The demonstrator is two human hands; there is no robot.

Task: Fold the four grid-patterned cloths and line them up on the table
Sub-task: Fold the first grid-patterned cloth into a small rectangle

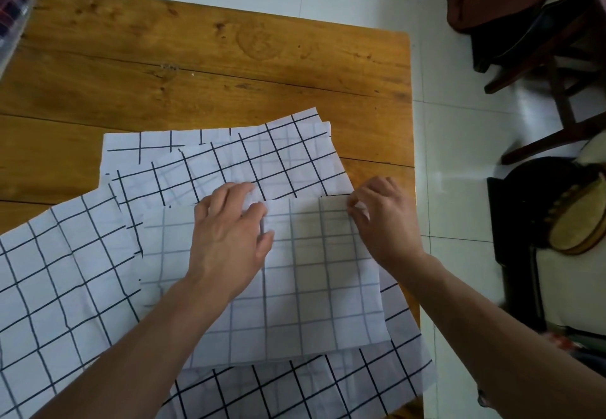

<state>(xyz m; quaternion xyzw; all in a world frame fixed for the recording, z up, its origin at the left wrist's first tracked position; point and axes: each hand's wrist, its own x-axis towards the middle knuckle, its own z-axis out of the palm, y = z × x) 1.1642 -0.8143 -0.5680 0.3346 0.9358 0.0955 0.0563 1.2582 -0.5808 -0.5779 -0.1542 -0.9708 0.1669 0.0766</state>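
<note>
Wooden worktop (196, 67), honey-brown planks with knots and dark seams, right edge running down beside a pale tiled floor (459, 143). Upper left corner: a clear container (16, 2) with red-and-dark checked fabric showing through it. Right of the worktop, on the floor: a dark wooden chair (557, 67) draped with brown and black items, and below it a second dark seat holding a round, tan, drum-like object (580, 221); details there are blurred.

Grid-patterned cloths, white with dark lines, lie overlapping on the near half of the worktop:
- folded cloth (295, 287), uppermost, paler grey lines showing on its face, roughly rectangular, its far edge a straight fold;
- left cloth (59, 281), spread flat, running off the lower left of the view;
- far cloths (262, 159), layered at slight angles behind the fold, edges fanned;
- near cloth (360, 382), under the folded one, its corner overhanging the worktop's right edge.

Left hand (229, 238): palm down on the folded cloth near its far edge, fingers (229, 195) lightly bent and spread, pressing the fabric; nothing is gripped.

Right hand (383, 221): at the far right corner of the folded cloth, fingers curled, thumb and fingertips pinching that corner.

Both forearms are bare and enter from the lower edge of the view.
</note>
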